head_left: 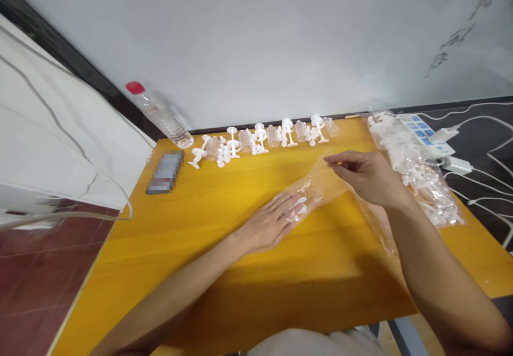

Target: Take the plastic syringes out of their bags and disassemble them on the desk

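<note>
My left hand (270, 219) lies low over the table with its fingers stretched out. Its fingertips reach the near end of a clear plastic bag (332, 185), where a few small white plastic pieces (298, 209) show; whether the fingers are inside or on top of the film, I cannot tell. Thumb and forefinger of my right hand (360, 174) pinch the bag's upper edge and hold it raised. Behind both hands, small white plastic parts (260, 138) with disc ends stand or lie in a row, alternating with clear plastic cups (273, 136).
On the right, a large clear bag of white parts (417, 169) lies beside a power strip (427, 134) with plugged-in white cables. A red-capped bottle (164, 118) leans against the whiteboard (256, 46). A phone (165, 171) rests at the left of the yellow table (180, 238).
</note>
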Action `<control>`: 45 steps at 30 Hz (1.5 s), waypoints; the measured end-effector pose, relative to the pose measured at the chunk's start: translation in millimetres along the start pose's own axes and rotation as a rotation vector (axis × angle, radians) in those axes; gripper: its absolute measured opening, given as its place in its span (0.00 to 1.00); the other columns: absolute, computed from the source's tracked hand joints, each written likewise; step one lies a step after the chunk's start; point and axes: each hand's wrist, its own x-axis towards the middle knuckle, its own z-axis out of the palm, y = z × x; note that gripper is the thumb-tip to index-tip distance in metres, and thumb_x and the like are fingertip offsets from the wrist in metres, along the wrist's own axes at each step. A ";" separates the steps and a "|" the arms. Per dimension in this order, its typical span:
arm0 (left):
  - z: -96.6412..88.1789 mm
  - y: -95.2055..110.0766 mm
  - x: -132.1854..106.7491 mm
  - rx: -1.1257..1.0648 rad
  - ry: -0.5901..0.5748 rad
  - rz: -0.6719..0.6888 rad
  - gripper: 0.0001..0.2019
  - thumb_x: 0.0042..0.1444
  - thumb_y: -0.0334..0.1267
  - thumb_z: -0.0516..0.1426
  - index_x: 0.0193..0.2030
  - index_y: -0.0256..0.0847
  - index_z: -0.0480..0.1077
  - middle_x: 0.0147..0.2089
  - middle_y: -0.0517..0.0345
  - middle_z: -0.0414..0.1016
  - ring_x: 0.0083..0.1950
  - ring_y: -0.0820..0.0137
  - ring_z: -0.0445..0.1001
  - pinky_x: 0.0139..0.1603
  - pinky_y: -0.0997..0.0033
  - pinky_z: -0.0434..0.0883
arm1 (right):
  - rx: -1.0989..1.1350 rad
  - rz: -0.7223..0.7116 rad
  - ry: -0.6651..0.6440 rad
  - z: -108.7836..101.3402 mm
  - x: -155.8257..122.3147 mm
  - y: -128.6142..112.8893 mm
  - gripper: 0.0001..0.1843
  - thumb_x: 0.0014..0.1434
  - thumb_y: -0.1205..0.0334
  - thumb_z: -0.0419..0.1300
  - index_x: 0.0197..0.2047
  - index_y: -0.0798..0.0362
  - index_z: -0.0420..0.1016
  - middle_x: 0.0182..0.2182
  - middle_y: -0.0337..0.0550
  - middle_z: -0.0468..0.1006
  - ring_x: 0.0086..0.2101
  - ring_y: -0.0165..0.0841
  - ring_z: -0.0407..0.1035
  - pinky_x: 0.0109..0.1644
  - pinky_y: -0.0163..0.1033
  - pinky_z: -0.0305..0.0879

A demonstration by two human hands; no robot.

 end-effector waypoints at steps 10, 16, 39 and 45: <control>19.9 -4.8 42.2 0.020 0.028 0.022 0.25 0.72 0.37 0.49 0.74 0.40 0.59 0.73 0.46 0.65 0.80 0.55 0.49 0.79 0.46 0.56 | 0.086 0.037 -0.052 -5.7 9.3 10.2 0.19 0.60 0.50 0.66 0.50 0.51 0.86 0.35 0.45 0.83 0.35 0.35 0.75 0.39 0.40 0.73; 28.2 -11.6 55.7 -0.028 0.013 0.040 0.24 0.72 0.38 0.48 0.73 0.39 0.60 0.75 0.42 0.62 0.80 0.55 0.52 0.78 0.42 0.55 | 0.075 0.095 -0.020 -12.3 19.1 24.0 0.18 0.59 0.52 0.67 0.48 0.52 0.86 0.37 0.45 0.84 0.36 0.35 0.75 0.39 0.39 0.72; 29.5 -17.7 36.5 -0.029 0.068 0.008 0.20 0.72 0.39 0.49 0.68 0.41 0.67 0.74 0.43 0.62 0.75 0.51 0.61 0.73 0.49 0.65 | -0.019 0.208 0.208 -32.1 7.8 39.5 0.21 0.59 0.55 0.65 0.52 0.55 0.85 0.24 0.40 0.75 0.20 0.26 0.56 0.23 0.34 0.51; 24.3 -15.0 39.4 0.009 0.032 0.025 0.27 0.73 0.38 0.49 0.76 0.39 0.54 0.78 0.40 0.54 0.79 0.54 0.54 0.76 0.47 0.60 | -0.075 0.222 0.137 -34.3 2.8 31.9 0.22 0.59 0.54 0.63 0.51 0.57 0.85 0.21 0.37 0.69 0.21 0.26 0.54 0.23 0.33 0.51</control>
